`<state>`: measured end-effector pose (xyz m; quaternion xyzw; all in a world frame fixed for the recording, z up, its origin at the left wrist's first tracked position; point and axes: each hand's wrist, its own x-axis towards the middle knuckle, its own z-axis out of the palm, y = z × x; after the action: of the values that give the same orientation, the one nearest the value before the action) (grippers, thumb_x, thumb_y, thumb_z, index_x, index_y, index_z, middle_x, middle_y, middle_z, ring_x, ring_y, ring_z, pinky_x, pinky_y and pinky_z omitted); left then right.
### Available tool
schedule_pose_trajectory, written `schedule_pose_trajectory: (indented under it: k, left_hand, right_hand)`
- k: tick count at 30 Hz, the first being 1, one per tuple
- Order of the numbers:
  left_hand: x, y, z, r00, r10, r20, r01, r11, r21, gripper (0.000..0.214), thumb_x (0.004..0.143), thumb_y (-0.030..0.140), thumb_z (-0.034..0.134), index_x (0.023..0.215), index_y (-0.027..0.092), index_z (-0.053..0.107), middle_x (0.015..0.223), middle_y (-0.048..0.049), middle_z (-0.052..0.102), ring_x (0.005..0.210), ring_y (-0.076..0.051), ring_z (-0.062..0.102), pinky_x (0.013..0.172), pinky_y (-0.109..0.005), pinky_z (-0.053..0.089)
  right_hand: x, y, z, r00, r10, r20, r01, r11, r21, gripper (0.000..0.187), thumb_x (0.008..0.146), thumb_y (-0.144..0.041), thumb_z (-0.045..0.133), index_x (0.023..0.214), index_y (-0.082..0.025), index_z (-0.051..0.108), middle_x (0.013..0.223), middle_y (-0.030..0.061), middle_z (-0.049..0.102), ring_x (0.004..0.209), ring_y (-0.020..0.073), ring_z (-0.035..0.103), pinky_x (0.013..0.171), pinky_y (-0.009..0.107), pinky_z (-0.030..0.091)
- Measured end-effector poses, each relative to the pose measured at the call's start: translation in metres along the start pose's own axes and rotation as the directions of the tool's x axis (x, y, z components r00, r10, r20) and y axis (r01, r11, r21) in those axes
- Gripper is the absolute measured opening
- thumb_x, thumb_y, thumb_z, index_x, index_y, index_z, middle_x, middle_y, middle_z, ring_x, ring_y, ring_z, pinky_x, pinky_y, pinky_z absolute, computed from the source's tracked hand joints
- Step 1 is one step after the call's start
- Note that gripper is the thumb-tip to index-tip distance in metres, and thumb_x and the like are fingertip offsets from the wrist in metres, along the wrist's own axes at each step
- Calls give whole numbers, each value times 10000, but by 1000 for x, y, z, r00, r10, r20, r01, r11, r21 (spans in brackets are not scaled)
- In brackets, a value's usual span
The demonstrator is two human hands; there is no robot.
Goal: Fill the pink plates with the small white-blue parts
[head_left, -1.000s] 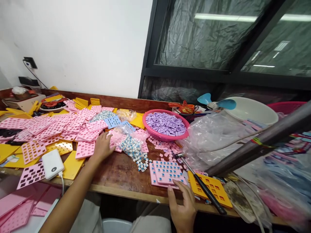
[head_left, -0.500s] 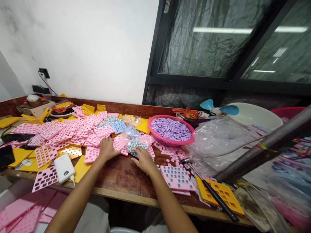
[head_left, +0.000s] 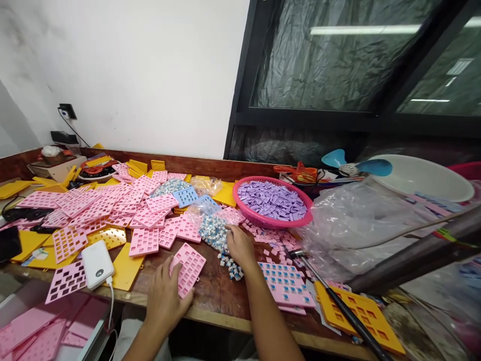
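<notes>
My left hand (head_left: 167, 288) is closed on the edge of a pink plastic tray (head_left: 188, 271) with rows of square pockets, tilted near the table's front edge. My right hand (head_left: 239, 245) is at the right side of a heap of small blue-and-white pieces (head_left: 214, 231), touching it with the index finger stretched out; its lower fingers are partly hidden. Some of these pieces (head_left: 232, 268) lie loose below the heap. To the right of that arm, another pink tray (head_left: 286, 283) holds blue pieces in its pockets.
Many pink trays (head_left: 101, 205) and yellow trays lie piled on the left, with a white power bank (head_left: 97, 264) in front. A pink basket (head_left: 244, 213) of purple tiles stands behind. A hammer (head_left: 341, 301) crosses a yellow tray (head_left: 379, 316) at right, near plastic bags.
My left hand has drawn a pink tray from the pile toward the table's front edge. My right hand has moved slightly up and right, and loose blue-and-white pieces show beside it.
</notes>
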<state>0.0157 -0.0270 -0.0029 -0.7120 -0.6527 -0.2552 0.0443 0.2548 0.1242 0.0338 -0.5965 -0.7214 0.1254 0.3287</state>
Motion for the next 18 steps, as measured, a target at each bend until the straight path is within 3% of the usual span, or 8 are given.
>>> schedule_pose_trajectory:
  k: [4, 8, 10, 14, 16, 18]
  left_hand:
    - [-13, 10, 19, 997, 20, 77, -13, 996, -85, 632, 847, 589, 636, 1360, 229, 552, 1437, -173, 507, 1239, -388, 531, 960, -553, 504]
    - [-16, 0, 28, 980, 109, 165, -66, 966, -250, 585, 877, 477, 636, 1408, 262, 520, 1443, -149, 507, 1238, -322, 583, 946, -439, 551]
    - [-13, -3, 27, 967, 140, 213, -73, 953, -294, 537, 873, 425, 642, 1376, 263, 543, 1415, -138, 524, 1190, -295, 622, 937, -394, 556]
    - [0, 13, 13, 954, 11, 300, 35, 989, -147, 457, 840, 512, 658, 1198, 230, 624, 1270, -131, 596, 1019, -307, 668, 821, -398, 538]
    - [8, 29, 3, 941, -56, 334, 75, 996, -43, 437, 838, 568, 646, 1081, 206, 644, 1143, -122, 643, 968, -318, 664, 786, -392, 505]
    - [18, 44, -5, 922, -21, 387, 40, 998, -40, 414, 857, 588, 622, 1002, 202, 651, 1032, -99, 678, 929, -311, 665, 771, -374, 475]
  right_hand:
    - [-2, 9, -23, 995, 44, 92, -42, 999, -30, 326, 914, -157, 454, 1105, -193, 716, 1141, 88, 743, 1061, 239, 674, 920, 340, 467]
    - [-11, 12, -52, 999, -51, 4, 51, 998, 27, 276, 913, -188, 478, 1072, -200, 702, 1100, 67, 735, 977, 204, 673, 850, 303, 467]
    - [-19, 12, -64, 989, -108, 102, 113, 992, -46, 197, 880, -208, 547, 985, -215, 714, 1012, 52, 742, 912, 206, 669, 787, 294, 448]
    - [-35, 13, -70, 925, -118, 361, 206, 954, -216, 100, 763, -163, 663, 820, -225, 717, 902, 32, 740, 905, 221, 654, 786, 294, 387]
    - [-40, 14, -64, 901, -118, 417, 225, 950, -218, 117, 766, -169, 668, 857, -223, 717, 940, 31, 741, 947, 218, 647, 814, 291, 370]
    - [-44, 15, -54, 898, -117, 424, 226, 950, -216, 130, 801, -192, 652, 913, -218, 714, 980, 38, 740, 977, 215, 643, 831, 290, 362]
